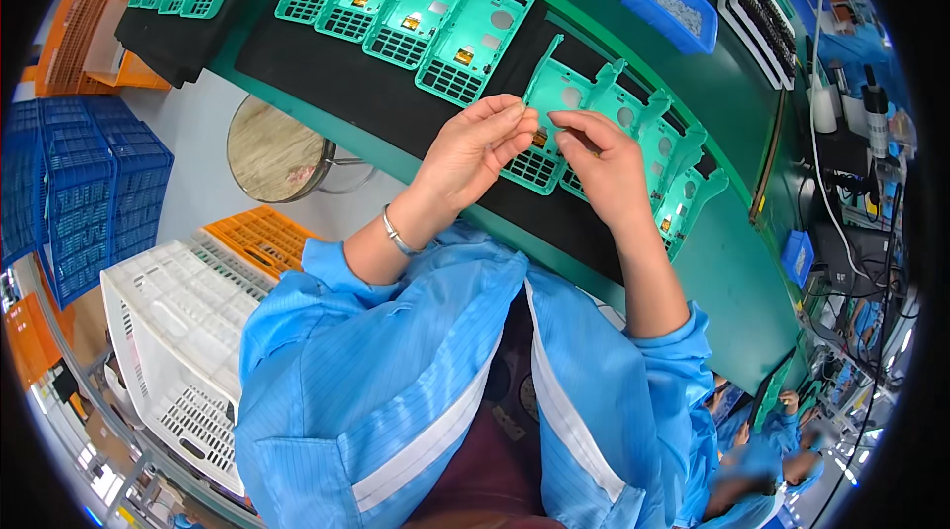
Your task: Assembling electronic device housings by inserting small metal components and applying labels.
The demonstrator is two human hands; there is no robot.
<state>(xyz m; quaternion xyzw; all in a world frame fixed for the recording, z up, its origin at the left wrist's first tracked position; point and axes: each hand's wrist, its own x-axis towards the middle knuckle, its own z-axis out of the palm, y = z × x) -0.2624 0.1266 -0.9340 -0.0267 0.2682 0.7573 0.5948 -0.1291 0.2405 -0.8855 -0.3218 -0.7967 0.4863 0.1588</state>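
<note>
My left hand (480, 146) is raised over the bench, thumb and fingertips pinched together. Whatever may be between them is too small to make out. Close to its right, my right hand (606, 165) has its fingers curled, with the thumb near the index finger; anything in it is hidden or tiny. Beneath both hands stands a green plastic housing (568, 94) with a slotted grid and a small amber-coloured piece on it. More such housings (681, 194) line up to the right, and another row of green housings (401, 9) lies to the upper left.
A black mat (327, 69) covers part of the green bench. At the back are a blue bin (671, 4) of small white pieces and a white-edged rack (757, 19). To the left are a round stool (272, 148), white crates (178, 331) and blue crates (104, 188). Other people sit lower right.
</note>
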